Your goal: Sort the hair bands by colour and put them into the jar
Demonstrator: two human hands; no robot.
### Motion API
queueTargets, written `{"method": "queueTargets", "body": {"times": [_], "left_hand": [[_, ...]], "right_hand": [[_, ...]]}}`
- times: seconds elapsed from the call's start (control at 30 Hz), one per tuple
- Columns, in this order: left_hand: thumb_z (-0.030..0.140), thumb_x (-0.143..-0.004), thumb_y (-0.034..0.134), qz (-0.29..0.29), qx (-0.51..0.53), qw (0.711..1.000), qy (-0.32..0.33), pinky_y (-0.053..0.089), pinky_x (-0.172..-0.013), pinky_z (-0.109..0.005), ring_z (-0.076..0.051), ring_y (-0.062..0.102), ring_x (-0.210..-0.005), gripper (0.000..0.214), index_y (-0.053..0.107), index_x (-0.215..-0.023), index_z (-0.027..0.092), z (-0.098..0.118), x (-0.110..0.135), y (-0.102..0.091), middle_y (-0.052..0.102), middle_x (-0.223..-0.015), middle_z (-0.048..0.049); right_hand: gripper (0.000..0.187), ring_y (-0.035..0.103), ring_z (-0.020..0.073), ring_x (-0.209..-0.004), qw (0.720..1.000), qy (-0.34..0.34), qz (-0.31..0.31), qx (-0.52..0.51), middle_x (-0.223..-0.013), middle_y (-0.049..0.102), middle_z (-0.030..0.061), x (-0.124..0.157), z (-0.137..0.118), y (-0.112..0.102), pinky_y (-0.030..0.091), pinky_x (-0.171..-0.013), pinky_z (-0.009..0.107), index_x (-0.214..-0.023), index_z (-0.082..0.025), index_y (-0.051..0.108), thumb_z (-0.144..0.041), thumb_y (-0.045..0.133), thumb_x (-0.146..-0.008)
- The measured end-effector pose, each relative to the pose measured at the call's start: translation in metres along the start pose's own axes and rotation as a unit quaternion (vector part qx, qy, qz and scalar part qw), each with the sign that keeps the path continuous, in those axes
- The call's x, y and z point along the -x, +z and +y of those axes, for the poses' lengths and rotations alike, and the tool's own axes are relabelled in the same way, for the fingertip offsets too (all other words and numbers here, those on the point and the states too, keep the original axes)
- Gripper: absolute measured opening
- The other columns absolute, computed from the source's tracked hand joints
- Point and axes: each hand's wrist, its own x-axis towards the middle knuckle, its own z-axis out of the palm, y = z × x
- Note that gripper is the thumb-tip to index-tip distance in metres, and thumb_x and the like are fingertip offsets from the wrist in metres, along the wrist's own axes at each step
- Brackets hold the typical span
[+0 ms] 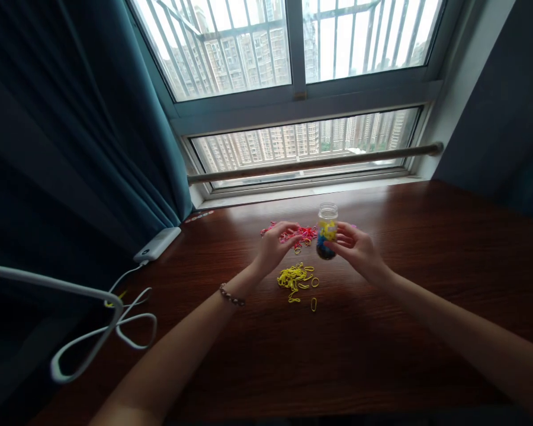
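Note:
My right hand (357, 248) is wrapped round a small clear jar (327, 231) and holds it upright. Inside the jar are layers of dark, blue and yellow pieces, and its mouth has no lid on it. To the left, my left hand (278, 245) has its fingers apart beside a pile of red and pink rubber bands (305, 235), part of which the hand hides. Whether those fingertips touch the bands I cannot tell. Nearer to me lies a loose pile of yellow rubber bands (294, 277), with single ones spread around it.
A brown wooden table (337, 355) stands against a barred window (306, 142). At the left lie a white power strip (157, 244) and a looped white cable (135, 340), beside a blue curtain (151, 148). A thick white tube (71, 283) curves in from the left edge.

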Motion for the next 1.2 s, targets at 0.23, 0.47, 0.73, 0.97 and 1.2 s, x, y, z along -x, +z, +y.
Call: {"method": "queueTargets", "body": {"times": [0.23,0.47,0.73,0.97,1.2], "left_hand": [[0.024,-0.073,0.060,-0.131,-0.206,0.969,-0.031,0.043,-0.064,-0.024,-0.013,0.055,-0.067,0.009,0.065,-0.077,0.018,-0.064,0.008,0.017,0.060,-0.075,-0.0015],[0.015,-0.074,0.056,-0.159,-0.196,0.967,0.014,0.044,-0.073,-0.026,-0.015,0.056,-0.079,0.006,0.061,-0.071,0.017,-0.062,-0.003,0.019,0.061,-0.081,-0.0030],[0.022,-0.073,0.061,-0.088,-0.003,0.995,-0.054,0.048,-0.066,-0.027,-0.014,0.061,-0.069,0.025,0.058,-0.096,0.014,-0.054,-0.013,0.014,0.066,-0.078,-0.0039],[0.034,-0.068,0.066,-0.339,0.039,0.939,-0.049,0.043,-0.057,-0.020,-0.011,0.056,-0.065,0.023,0.068,-0.079,0.014,-0.040,-0.004,-0.001,0.065,-0.077,-0.0045],[0.030,-0.078,0.058,-0.188,-0.139,0.972,0.029,0.042,-0.065,-0.023,-0.012,0.054,-0.070,0.019,0.066,-0.090,0.018,-0.053,-0.031,0.024,0.061,-0.085,-0.0045]], "right_hand": [[0.046,0.062,0.0234,-0.089,0.995,0.034,0.081,0.039,-0.098,0.064,0.0069,0.030,0.026,-0.038,0.050,-0.084,0.041,-0.104,-0.020,0.056,-0.036,0.071,-0.064],[0.046,0.062,0.0247,-0.090,0.994,0.059,0.078,0.046,-0.097,0.065,0.0076,0.034,0.022,-0.038,0.050,-0.081,0.040,-0.102,-0.018,0.056,-0.039,0.070,-0.063],[0.044,0.062,0.0229,-0.089,0.995,0.064,0.070,0.026,-0.099,0.064,0.0074,0.035,0.009,-0.037,0.052,-0.079,0.036,-0.102,-0.018,0.056,-0.035,0.071,-0.064],[0.041,0.062,0.0212,-0.088,0.996,0.069,0.057,-0.002,-0.098,0.065,0.0061,0.036,0.001,-0.037,0.052,-0.076,0.032,-0.101,-0.019,0.056,-0.032,0.071,-0.065],[0.041,0.062,0.0211,-0.088,0.996,0.072,0.053,-0.004,-0.098,0.065,0.0059,0.037,0.002,-0.038,0.053,-0.075,0.032,-0.101,-0.019,0.056,-0.031,0.071,-0.064]]}}
